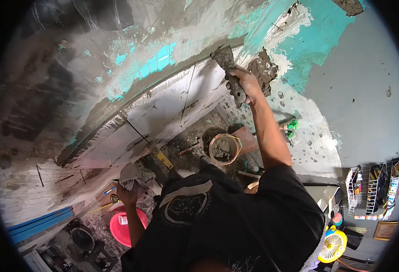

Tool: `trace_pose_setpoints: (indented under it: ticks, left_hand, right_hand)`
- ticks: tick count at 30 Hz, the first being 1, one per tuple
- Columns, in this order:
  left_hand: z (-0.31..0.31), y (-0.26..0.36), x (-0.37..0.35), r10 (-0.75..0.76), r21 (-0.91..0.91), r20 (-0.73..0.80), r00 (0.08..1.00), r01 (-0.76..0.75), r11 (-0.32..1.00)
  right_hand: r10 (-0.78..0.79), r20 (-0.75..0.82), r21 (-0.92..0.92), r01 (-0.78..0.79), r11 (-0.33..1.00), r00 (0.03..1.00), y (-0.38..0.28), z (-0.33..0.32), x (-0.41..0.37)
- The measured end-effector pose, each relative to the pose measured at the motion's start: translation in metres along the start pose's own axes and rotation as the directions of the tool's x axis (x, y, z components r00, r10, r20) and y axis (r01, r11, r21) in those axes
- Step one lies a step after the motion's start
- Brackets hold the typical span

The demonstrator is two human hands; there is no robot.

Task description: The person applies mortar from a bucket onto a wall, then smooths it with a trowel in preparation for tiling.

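My right hand [247, 85] is closed round the handle of a mortar-covered putty knife [224, 58]. Its blade lies at the upper edge of the white panelled strip [177, 97], where grey plaster [149, 84] meets it. At the lower left, my left hand [127, 195] is closed on a crumpled grey cloth [136, 176]. Patches of turquoise paint [156, 61] show on the wall above the strip. Right of the knife is a rough hole [264, 70] in the wall.
A bucket of mortar [224, 149] stands on the floor below, beside a reddish board [245, 139]. Near the strip lies a yellow level [161, 156]. A pink basin [118, 229] is at lower left. A yellow fan [333, 245] and wire racks [372, 188] are at right.
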State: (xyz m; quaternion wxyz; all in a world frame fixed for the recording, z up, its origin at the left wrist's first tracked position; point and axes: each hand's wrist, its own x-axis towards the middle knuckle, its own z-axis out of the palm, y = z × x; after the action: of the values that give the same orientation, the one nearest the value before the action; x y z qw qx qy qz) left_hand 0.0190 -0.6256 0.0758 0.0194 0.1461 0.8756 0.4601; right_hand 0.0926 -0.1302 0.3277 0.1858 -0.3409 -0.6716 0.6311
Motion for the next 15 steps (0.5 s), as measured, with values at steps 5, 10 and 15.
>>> trace_pose_setpoints:
  ticks: [5,10,15]
  left_hand:
    - [-0.004,0.001,-0.005,0.001,0.042,0.006,1.000,-0.002,0.999]
    - [-0.007,0.006,-0.001,0.015,-0.051,0.015,1.000,-0.014,0.999]
    - [-0.009,0.000,0.000,0.043,-0.008,0.012,0.999,-0.043,0.999]
  right_hand:
    - [-0.129,-0.115,0.283,0.157,0.946,0.985,0.024,0.005,0.003]
    - [-0.529,-0.197,-0.318,0.457,0.831,0.825,0.084,0.007,0.042]
    - [-0.635,0.004,-0.897,0.283,0.340,0.772,0.083,-0.003,0.035]
